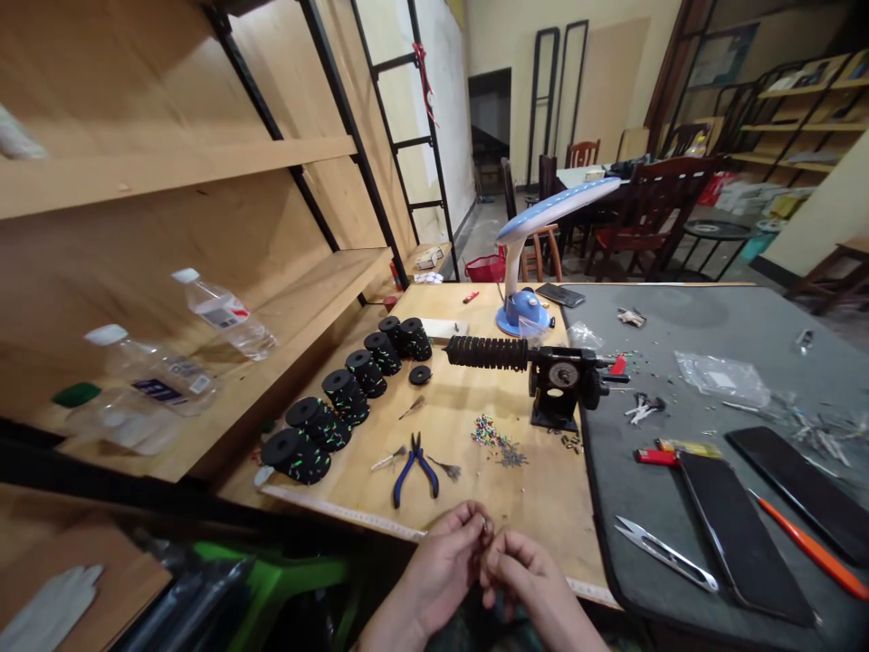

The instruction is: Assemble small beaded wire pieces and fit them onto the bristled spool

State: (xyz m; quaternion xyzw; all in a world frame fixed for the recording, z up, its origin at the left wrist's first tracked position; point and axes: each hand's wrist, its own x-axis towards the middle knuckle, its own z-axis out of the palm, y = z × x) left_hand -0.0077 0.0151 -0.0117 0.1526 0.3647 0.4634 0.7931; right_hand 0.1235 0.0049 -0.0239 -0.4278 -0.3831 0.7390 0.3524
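Note:
At the table's front edge my left hand [448, 557] and my right hand [520, 575] meet, fingers curled and pinched. A tiny shiny piece shows at the left fingertips, too small to name; whatever the right fingers pinch is hidden. Just beyond lie blue-handled pliers [415, 471], jaws pointing away, with a small dark bristle tuft [446, 467] beside them. A heap of colourful beads [485, 431] touches a pile of small grey pieces [512, 455]. Behind these stands a black winding machine [560, 385] with a row of black discs [487, 353] on its shaft.
Stacks of black foam discs [346, 397] line the left side below a wooden shelf [285, 362] with plastic bottles. A blue lamp [524, 312] stands at the back. On the grey mat [652, 507] lie thread snips [665, 552], phones [743, 530], lighters and an orange-handled tool [807, 539].

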